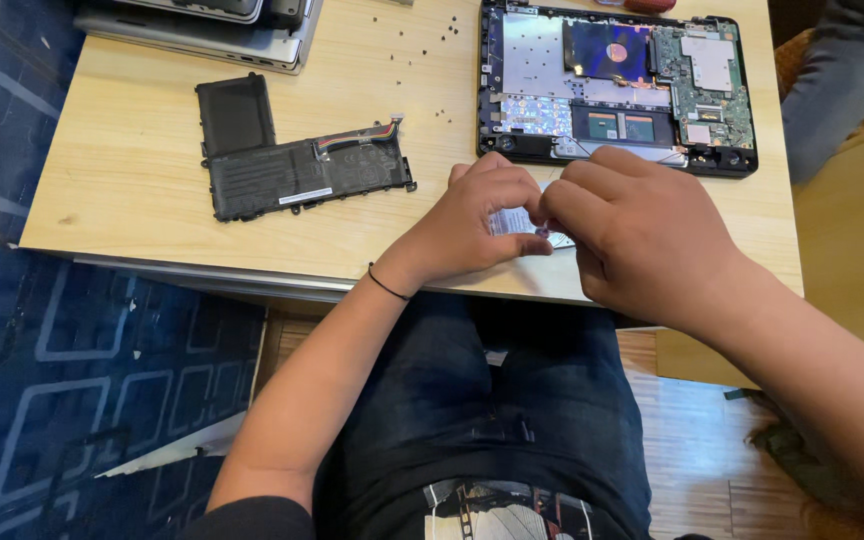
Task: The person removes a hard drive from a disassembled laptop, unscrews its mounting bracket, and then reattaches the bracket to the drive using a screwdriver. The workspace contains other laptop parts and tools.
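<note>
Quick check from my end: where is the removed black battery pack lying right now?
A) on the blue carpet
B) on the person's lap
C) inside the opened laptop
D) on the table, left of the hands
D: the black battery pack lies flat on the wooden table, left of the left hand and the right hand, apart from the opened laptop.

Both hands meet at the middle — left hand (477,225) and right hand (632,235) curled, fingertips pinched together, forearms angled inward.
</note>
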